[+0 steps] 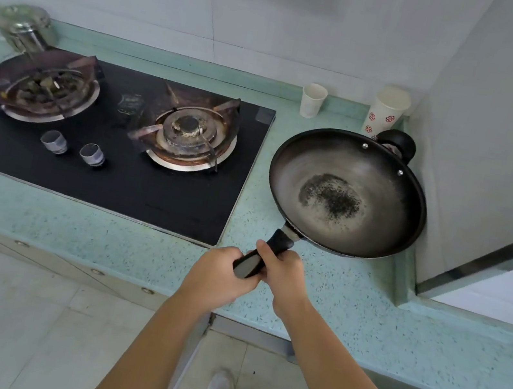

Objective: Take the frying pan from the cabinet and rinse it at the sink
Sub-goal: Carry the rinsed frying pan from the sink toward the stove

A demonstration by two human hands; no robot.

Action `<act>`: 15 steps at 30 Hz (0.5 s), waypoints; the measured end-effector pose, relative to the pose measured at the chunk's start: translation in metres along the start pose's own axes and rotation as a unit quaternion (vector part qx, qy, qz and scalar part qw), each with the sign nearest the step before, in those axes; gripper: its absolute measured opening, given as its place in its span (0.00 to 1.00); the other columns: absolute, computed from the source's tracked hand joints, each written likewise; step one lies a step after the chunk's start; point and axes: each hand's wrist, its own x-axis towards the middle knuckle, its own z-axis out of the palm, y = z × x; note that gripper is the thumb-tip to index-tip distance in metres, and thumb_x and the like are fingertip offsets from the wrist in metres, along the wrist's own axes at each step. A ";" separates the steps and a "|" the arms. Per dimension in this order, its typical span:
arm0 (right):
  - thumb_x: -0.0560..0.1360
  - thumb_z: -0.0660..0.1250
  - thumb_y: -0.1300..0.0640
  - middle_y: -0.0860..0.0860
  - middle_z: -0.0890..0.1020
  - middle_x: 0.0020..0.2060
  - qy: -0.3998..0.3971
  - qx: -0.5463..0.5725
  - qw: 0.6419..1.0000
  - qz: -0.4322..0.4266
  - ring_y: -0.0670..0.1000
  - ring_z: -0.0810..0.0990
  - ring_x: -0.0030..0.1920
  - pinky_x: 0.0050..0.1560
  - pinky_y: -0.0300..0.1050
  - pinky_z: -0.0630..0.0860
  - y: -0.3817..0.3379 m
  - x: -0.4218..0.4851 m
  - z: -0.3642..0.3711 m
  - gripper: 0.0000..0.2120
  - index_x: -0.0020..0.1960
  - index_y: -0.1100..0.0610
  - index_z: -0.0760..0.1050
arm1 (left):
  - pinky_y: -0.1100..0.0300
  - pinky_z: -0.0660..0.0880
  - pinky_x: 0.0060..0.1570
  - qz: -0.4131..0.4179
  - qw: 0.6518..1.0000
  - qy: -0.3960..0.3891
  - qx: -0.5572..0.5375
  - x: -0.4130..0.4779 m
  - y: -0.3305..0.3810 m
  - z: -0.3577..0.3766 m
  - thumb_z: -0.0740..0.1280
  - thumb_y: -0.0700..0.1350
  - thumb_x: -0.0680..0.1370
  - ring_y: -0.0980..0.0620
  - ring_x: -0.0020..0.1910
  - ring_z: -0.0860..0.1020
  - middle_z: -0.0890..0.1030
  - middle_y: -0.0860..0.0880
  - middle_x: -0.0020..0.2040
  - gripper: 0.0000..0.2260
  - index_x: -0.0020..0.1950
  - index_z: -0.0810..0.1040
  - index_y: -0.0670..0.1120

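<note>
Bright, even light; soft shadows; wide-angle bending at edges; slight blur.

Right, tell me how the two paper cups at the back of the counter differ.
The plain white cup is shorter; the patterned cup is taller and wider. The plain white cup has no print, while the patterned cup carries red round motifs. The plain white cup stands fully in view; the patterned cup's base is hidden behind the frying pan. Both stand upright, mouths open, on the green counter by the back wall.
</note>
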 end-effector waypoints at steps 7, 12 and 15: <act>0.74 0.67 0.54 0.50 0.81 0.28 -0.008 -0.047 0.998 -0.026 0.43 0.80 0.27 0.29 0.36 0.79 0.000 0.005 0.005 0.12 0.33 0.57 0.76 | 0.72 0.69 0.27 0.077 0.993 0.070 0.061 0.005 -0.007 -0.008 0.70 0.56 0.67 0.61 0.30 0.75 0.77 0.56 0.28 0.08 0.39 0.76 0.54; 0.75 0.65 0.51 0.59 0.84 0.34 -0.022 -0.082 0.996 -0.028 0.51 0.81 0.33 0.45 0.55 0.80 -0.004 0.000 0.001 0.13 0.34 0.55 0.76 | 0.70 0.69 0.30 0.107 0.986 0.087 0.093 0.004 -0.006 -0.008 0.71 0.55 0.67 0.59 0.34 0.75 0.77 0.55 0.35 0.09 0.43 0.78 0.52; 0.76 0.62 0.51 0.46 0.84 0.28 -0.042 -0.106 0.993 -0.032 0.43 0.82 0.28 0.40 0.48 0.79 -0.005 -0.002 -0.008 0.11 0.39 0.54 0.78 | 0.66 0.72 0.35 0.097 0.985 0.099 0.105 0.003 -0.004 -0.009 0.70 0.57 0.68 0.59 0.38 0.76 0.77 0.55 0.42 0.13 0.49 0.78 0.52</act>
